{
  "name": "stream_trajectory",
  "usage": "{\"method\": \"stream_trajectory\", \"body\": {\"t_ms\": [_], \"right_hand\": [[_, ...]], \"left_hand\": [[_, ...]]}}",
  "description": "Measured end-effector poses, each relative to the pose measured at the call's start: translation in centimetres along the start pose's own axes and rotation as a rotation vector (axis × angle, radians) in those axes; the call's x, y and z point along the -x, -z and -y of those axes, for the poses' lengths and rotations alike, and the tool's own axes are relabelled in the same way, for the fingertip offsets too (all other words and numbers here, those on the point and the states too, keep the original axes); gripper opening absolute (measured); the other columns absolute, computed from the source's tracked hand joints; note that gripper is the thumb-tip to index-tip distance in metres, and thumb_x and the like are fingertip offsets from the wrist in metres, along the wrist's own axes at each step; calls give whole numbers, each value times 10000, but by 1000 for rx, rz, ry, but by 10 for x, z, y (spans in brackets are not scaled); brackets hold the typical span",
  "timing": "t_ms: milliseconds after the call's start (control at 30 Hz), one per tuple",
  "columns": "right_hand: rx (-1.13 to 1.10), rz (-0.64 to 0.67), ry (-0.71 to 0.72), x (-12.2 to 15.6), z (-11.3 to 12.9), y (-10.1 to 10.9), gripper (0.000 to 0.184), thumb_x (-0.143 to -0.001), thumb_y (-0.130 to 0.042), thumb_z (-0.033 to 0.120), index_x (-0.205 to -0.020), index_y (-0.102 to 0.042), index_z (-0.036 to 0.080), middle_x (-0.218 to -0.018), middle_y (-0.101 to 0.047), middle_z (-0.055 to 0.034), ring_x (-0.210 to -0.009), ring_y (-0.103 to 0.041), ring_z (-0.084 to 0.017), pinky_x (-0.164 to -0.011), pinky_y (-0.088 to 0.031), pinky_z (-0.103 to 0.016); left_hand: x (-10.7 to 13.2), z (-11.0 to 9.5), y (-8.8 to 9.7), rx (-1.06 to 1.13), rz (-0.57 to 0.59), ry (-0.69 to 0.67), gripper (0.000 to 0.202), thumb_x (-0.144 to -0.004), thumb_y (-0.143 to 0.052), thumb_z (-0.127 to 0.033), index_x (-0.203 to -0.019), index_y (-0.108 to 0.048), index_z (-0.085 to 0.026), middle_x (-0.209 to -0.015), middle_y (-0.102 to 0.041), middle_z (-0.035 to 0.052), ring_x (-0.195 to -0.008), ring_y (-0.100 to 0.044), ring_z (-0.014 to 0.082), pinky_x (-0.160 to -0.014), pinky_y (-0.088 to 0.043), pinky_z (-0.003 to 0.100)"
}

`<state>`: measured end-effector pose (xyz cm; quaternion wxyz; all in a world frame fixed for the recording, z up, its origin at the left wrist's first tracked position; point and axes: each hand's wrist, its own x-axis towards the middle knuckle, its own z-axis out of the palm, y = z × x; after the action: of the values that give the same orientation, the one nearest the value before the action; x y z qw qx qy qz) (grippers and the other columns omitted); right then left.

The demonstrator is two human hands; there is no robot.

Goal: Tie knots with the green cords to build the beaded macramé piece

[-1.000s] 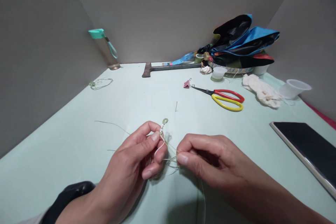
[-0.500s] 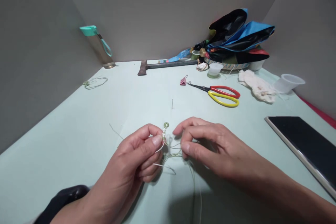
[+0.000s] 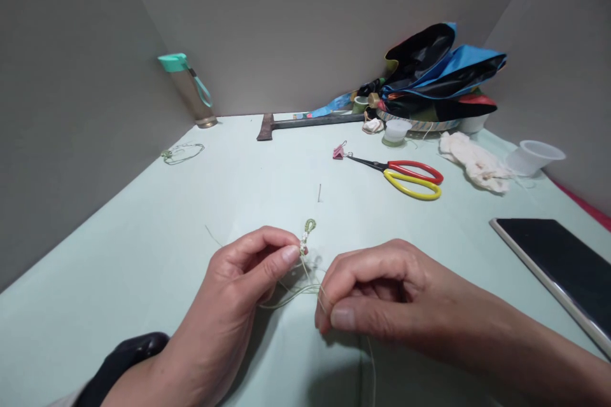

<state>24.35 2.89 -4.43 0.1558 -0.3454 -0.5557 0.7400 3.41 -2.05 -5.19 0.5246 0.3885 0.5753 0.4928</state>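
Note:
Between the thumb and forefinger of my left hand is a small knotted cord piece, green and white with a loop at its top. Thin pale green and white cords run from its lower end across to my right hand. The right thumb and fingers are pinched together on these cords, below and to the right of the knot. One loose cord end hangs down under the right hand toward the table's near side. Exactly which strands the right fingers grip is partly hidden.
Beyond my hands lie a pin, scissors and a pink binder clip. A hammer, bottle and cord coil sit farther back. At right are a phone, crumpled cloth, plastic cup and blue-black bag.
My right hand has closed from loosely spread fingers into a pinch on the cords and moved down, drawing them out. My left hand keeps its hold on the knotted piece.

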Motion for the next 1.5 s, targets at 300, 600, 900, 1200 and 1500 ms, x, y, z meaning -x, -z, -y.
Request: {"method": "stream_trajectory", "body": {"t_ms": [300,600,900,1200,1500], "right_hand": [[-5,12,-75,1,8,2,317,-880,-909,472,-840,-763,194,-608,-592,62,-473,-369,-64,-449,-243,-218],[23,6,-62,1,11,2,343,-914,-891,500,-853,-724,208,-593,-650,51,-475,-391,-83,-462,-255,-219],[-96,54,-126,-3,-1,-8,248,-892,-911,347,-838,-724,194,-721,-747,35,-476,-373,-46,-455,-308,-179],[61,13,-59,0,-5,-6,185,-995,-733,221,-816,-765,187,-615,-541,75,-521,-461,-65,-474,-336,-181],[161,21,71,-2,-8,2,293,-899,-830,433,-825,-829,150,-886,-761,-59,-504,-557,-82,-521,-488,-248]], "left_hand": [[3,-2,-1,212,174,146,304,-852,-966,-456,-823,-785,-213,-679,-590,-42,-609,-283,133,-582,-206,332],[1,-1,2,216,182,169,310,-805,-993,-441,-750,-788,-215,-580,-430,-73,-603,-241,135,-578,-191,321],[1,-4,-3,230,78,168,279,-684,-1066,-423,-729,-857,-244,-495,-463,-79,-578,-362,129,-625,-353,272],[-1,-3,-2,305,114,185,276,-755,-1049,-394,-813,-830,-237,-556,-695,-47,-512,-381,85,-586,-350,228],[-3,-1,-1,389,133,176,282,-768,-1048,-319,-853,-804,-204,-600,-747,-29,-451,-342,30,-531,-345,172]]}}
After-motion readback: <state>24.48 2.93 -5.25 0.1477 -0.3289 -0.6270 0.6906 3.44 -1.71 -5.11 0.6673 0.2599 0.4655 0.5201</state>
